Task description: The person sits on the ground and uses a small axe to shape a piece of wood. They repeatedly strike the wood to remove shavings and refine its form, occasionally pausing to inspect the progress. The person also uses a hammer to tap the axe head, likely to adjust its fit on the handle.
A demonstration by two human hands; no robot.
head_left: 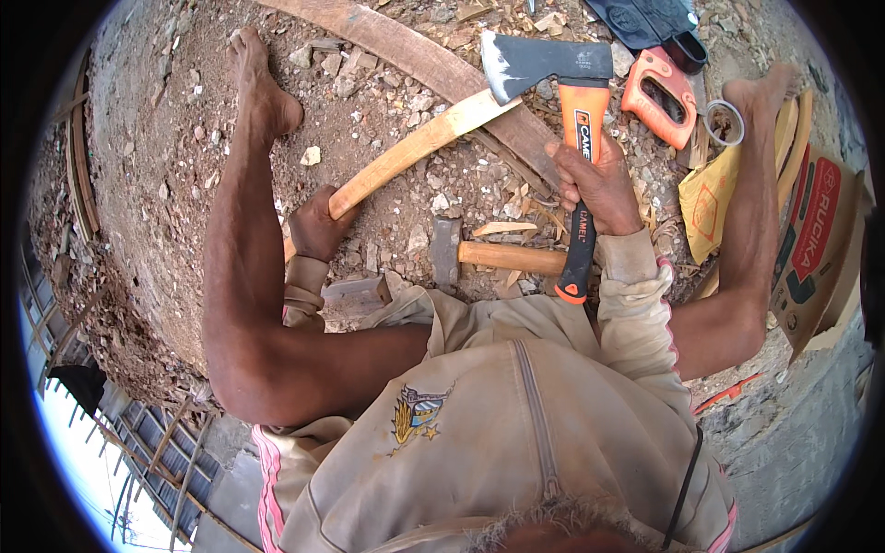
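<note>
My right hand (597, 184) is closed round the orange and black handle of a hatchet (553, 61), whose dark head points left. My left hand (321, 224) grips the lower end of a curved, light wooden stick (415, 147). The stick's pale upper end lies at the hatchet's blade edge; whether they touch I cannot tell. Beneath that end a long brown plank (396, 41) slants across the ground. Below my hands lies a hammer (446, 253) with a wooden handle, partly behind the hatchet's handle.
An orange saw handle (662, 97) and a dark sheath-like piece (645, 20) lie at the upper right. Near my right leg are a tape-like ring (725, 123), a yellow packet (708, 205) and a cardboard box (820, 249). Stones and wood chips cover the ground (157, 212).
</note>
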